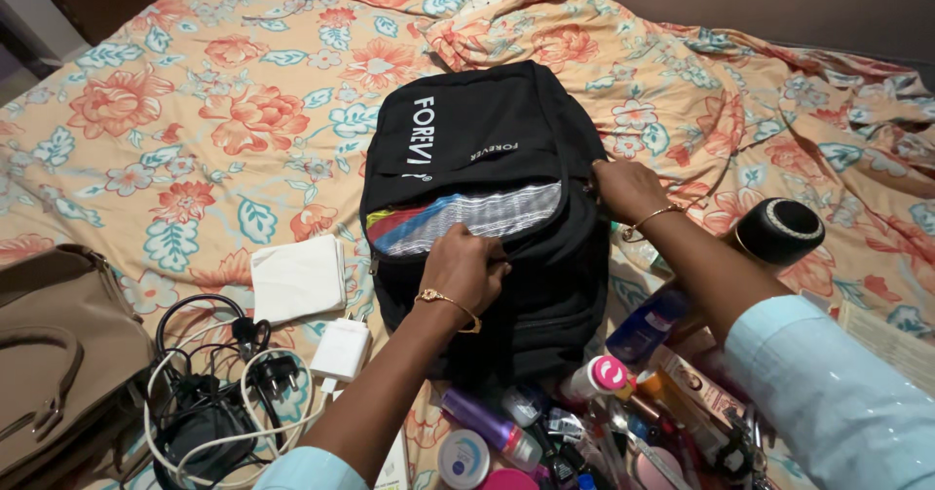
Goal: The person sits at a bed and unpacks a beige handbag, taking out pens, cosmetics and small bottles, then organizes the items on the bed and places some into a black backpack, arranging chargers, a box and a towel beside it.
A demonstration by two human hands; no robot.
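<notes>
- Left hand [466, 268]: fingers curled together and pinched at the lower edge of the open front pocket of a black backpack [492, 149]; what exactly they pinch is hidden under the knuckles. Gold bangle on the wrist.
- Right hand [628, 190]: lies closed against the backpack's right side, level with the pocket opening; fingertips out of sight behind the fabric, so I cannot tell whether they clamp anything. Gold bangle here too; pale blue sleeve further up the arm.
- Backpack lies flat between the two hands, its top pointing away from the person. A striped, multicoloured item [458, 219] shows inside the pocket, just above the left hand.
- Left of the left hand: folded white cloth [297, 278], then a white charger plug [341, 349], then tangled black and white cables [219, 383].
- Further left, at the frame edge: tan handbag [58, 354].
- Below and between the forearms: loose heap of toiletries and cosmetics [604, 422], bottles, tubes, small jars.
- Right of the right forearm: black round container with a studded rim [779, 229].
- Surface: bed with a rumpled peach bedsheet with floral print [195, 110], red and teal flowers, bunched at the far side.
- Room: dim; plain wall beyond the bed.
</notes>
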